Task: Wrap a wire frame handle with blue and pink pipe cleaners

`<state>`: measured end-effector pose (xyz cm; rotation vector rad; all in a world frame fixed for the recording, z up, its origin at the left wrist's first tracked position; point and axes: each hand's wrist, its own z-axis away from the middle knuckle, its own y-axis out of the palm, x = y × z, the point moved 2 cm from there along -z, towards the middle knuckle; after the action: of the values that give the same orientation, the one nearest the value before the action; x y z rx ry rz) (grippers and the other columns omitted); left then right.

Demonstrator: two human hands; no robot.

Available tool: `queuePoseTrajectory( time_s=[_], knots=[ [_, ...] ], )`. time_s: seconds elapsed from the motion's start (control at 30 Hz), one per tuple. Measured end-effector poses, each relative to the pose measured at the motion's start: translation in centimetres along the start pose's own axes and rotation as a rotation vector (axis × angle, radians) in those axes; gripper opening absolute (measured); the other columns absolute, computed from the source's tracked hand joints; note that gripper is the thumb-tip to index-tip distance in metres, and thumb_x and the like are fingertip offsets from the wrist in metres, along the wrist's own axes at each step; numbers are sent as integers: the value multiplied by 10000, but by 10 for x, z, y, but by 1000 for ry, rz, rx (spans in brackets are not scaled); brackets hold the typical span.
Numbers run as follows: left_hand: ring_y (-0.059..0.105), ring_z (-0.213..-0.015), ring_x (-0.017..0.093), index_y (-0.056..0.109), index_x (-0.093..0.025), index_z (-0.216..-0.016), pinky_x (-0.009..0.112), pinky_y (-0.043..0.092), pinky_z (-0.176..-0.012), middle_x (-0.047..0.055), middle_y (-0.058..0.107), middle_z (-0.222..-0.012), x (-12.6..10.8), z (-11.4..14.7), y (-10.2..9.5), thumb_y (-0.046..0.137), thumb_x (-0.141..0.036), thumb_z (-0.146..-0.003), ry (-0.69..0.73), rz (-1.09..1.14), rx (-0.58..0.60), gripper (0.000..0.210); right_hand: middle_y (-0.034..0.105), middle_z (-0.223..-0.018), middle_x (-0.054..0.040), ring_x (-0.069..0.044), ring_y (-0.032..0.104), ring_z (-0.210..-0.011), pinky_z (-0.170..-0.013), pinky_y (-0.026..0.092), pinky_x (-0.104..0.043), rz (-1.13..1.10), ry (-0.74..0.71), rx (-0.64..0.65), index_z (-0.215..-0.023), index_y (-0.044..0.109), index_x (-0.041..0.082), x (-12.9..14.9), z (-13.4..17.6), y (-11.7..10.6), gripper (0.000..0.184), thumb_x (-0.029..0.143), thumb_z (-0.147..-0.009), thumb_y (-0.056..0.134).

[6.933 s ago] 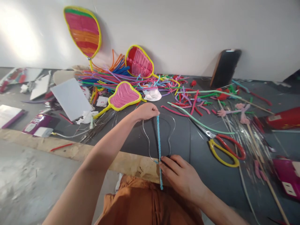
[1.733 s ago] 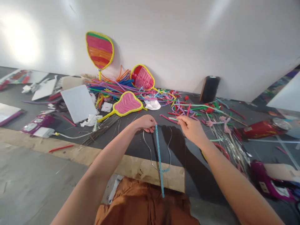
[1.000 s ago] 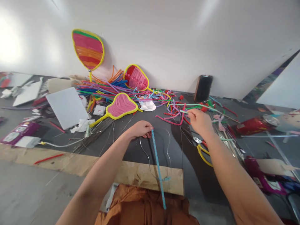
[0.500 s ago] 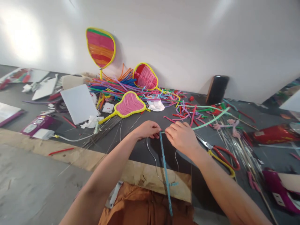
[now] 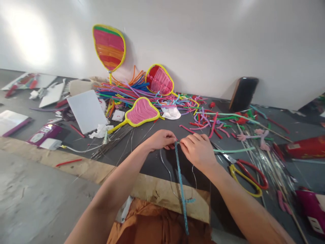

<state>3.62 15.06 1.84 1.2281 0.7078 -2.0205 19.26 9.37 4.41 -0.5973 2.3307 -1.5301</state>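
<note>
Close together over the table's front part, both hands work with pipe cleaners. My left hand (image 5: pixel 164 139) pinches the top of a blue twisted pipe cleaner (image 5: pixel 180 183), which hangs down past the table edge toward my lap. A light green pipe cleaner (image 5: pixel 236 150) runs through my right hand (image 5: pixel 199 149); its long tail sticks out to the right, and a short bit shows between the hands. The exact meeting of blue and green is hidden by my fingers. A thin bent wire (image 5: pixel 169 173) hangs beneath, with a short blue piece (image 5: pixel 191 200) near its lower end.
Red-and-yellow-handled scissors (image 5: pixel 247 174) lie right of my right hand. Behind are a pink fan (image 5: pixel 142 112) with yellow edging, two more fans against the wall, and a heap of coloured pipe cleaners (image 5: pixel 122 91). A phone (image 5: pixel 243 94) leans at the back right.
The green tail has swung down from slanting upward to lying nearly level on the right. Both hands keep their grip near the blue piece's top. The view has shifted slightly.
</note>
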Motion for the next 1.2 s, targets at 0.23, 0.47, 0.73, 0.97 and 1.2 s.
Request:
queuePoseTrajectory(
  time_s=[0.23,0.47,0.73,0.97,1.2],
  knots=[
    [548,-560,70,596,-145,-817,181,451,-509,-21,564,-640,-2,1,1,573,-350,-776,22,-19,3,211,605,-678,-26,-181,476,-736,-681,239,-336,33,0,-4,-749,611,185,1,2,1,210,212,-906,475],
    [524,-558,65,615,-149,-816,179,433,-508,-19,572,-661,-1,0,2,567,-373,-762,32,-32,16,235,659,-930,-44,-194,497,-855,-734,273,-328,32,-13,17,-862,619,183,-2,2,3,104,173,-878,517],
    [520,-540,62,625,-139,-742,176,423,-514,-20,567,-614,-1,0,3,574,-325,-749,36,-15,20,194,667,-763,-19,-179,537,-778,-737,262,-335,-10,-40,92,-836,618,183,-7,-6,3,111,147,-869,518],
    [534,-549,69,638,-137,-792,188,438,-524,-14,585,-627,-1,0,4,574,-358,-757,36,-47,29,232,664,-752,-19,-175,549,-770,-740,256,-326,-33,-41,130,-826,614,182,-7,-5,2,114,153,-872,513],
    [557,-565,78,610,-131,-777,192,453,-530,-13,580,-615,-2,1,6,550,-357,-776,0,-65,23,234,677,-802,-29,-174,556,-804,-739,279,-318,-67,-39,143,-840,628,189,-9,-3,-3,122,155,-869,514]
  ],
)
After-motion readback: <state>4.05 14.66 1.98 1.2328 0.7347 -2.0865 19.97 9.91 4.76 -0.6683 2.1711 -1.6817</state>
